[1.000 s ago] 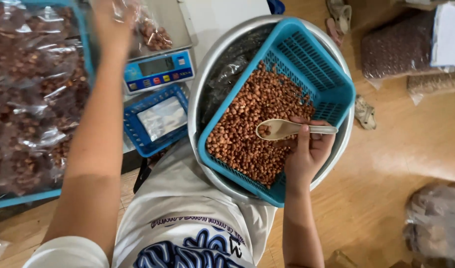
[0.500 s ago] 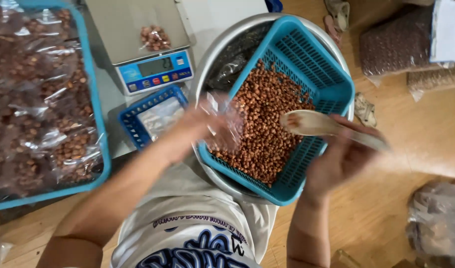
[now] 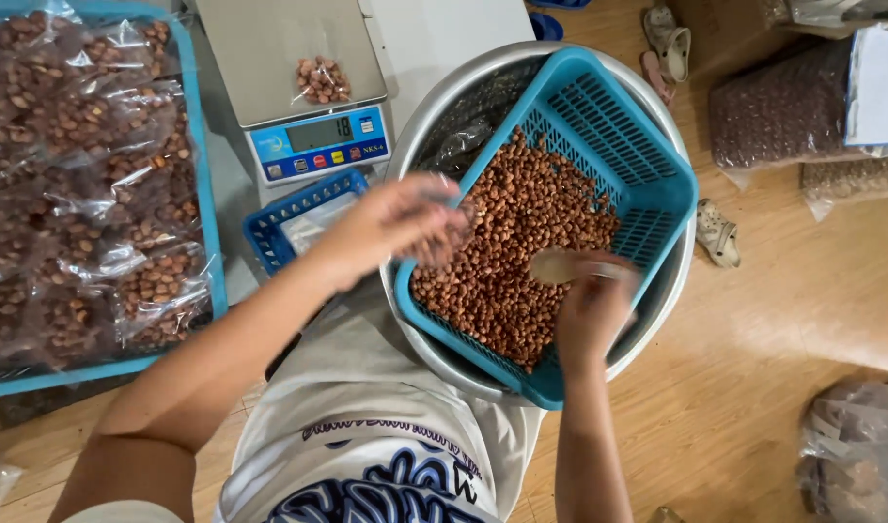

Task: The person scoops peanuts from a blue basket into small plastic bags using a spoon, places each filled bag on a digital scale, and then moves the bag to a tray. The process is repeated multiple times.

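My left hand (image 3: 405,223) holds a small clear plastic bag (image 3: 446,211) over the near edge of a blue plastic basket (image 3: 647,184) full of brown peanuts (image 3: 521,261). The basket is tilted inside a large metal bowl (image 3: 676,281). Gripping a pale wooden spoon (image 3: 560,263), my right hand (image 3: 589,310) dips it into the peanuts. A small filled bag of peanuts (image 3: 323,79) lies on the pan of a digital scale (image 3: 298,87) behind the basket.
A blue tray (image 3: 203,174) at the left is piled with several sealed peanut bags. A small blue basket (image 3: 303,218) sits in front of the scale. Large sacks of peanuts (image 3: 783,107) and sandals (image 3: 717,232) lie on the wooden floor at the right.
My left hand left a filled bag on the scale, came back with an empty clear bag and now holds it at the basket. My right hand lowered the spoon into the peanuts.
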